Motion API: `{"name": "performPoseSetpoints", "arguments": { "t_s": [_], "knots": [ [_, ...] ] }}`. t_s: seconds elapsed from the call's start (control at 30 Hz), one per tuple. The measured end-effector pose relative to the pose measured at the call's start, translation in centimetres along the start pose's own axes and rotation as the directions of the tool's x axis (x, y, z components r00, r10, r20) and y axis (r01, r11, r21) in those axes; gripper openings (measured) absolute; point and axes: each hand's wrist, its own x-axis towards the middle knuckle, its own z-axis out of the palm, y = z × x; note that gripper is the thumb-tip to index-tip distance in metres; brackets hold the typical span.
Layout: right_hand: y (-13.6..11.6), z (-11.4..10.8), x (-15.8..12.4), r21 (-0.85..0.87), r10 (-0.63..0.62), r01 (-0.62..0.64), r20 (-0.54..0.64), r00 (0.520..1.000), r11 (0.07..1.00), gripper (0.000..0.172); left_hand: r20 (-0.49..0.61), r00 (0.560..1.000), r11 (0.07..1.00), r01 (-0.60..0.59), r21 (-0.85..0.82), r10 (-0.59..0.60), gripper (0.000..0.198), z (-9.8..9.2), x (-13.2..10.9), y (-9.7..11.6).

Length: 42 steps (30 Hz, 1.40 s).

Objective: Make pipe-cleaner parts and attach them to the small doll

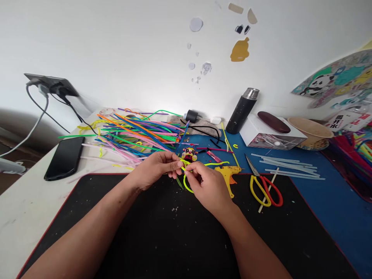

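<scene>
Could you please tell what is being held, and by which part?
A bright yellow-green strand, pinched by the left grip and right grip close together, at a bent part; how near its ends cannot be told.

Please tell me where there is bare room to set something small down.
The near part of the black mat, between the forearms, is bare apart from specks; the white tabletop left of the mat, nearer than the phone, is free too. It is crowded beyond the left hand, with pipe cleaners, and beside the right hand, with glue gun and scissors.
</scene>
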Motion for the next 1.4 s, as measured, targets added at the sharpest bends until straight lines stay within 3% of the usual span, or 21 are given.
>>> {"name": "performPoseSetpoints", "arguments": {
  "t_s": [0.53,0.77,1.1,1.4],
  "knots": [
    [-0.07,-0.13,-0.05,0.001,0.013,-0.013,0.038,0.999,1.0,0.011,-0.019,1.0,0.999,-0.003,0.032,0.004,0.044,0.07,0.0,-0.01],
    [0.05,-0.13,0.1,-0.031,-0.08,0.082,0.05,0.996,0.996,0.015,-0.021,1.0,0.998,0.021,0.057,-0.02,0.047,0.07,0.01,0.13],
    [0.71,-0.19,0.05,-0.154,-0.163,0.192,0.185,0.969,0.969,0.024,0.045,0.998,0.987,0.032,0.158,-0.039,0.04,-0.18,0.08,0.14],
    [0.04,-0.14,0.04,-0.066,-0.114,0.124,0.134,0.984,0.99,0.023,0.018,1.0,0.987,0.014,0.163,-0.018,0.043,-0.33,0.09,0.24]
  ]
}}
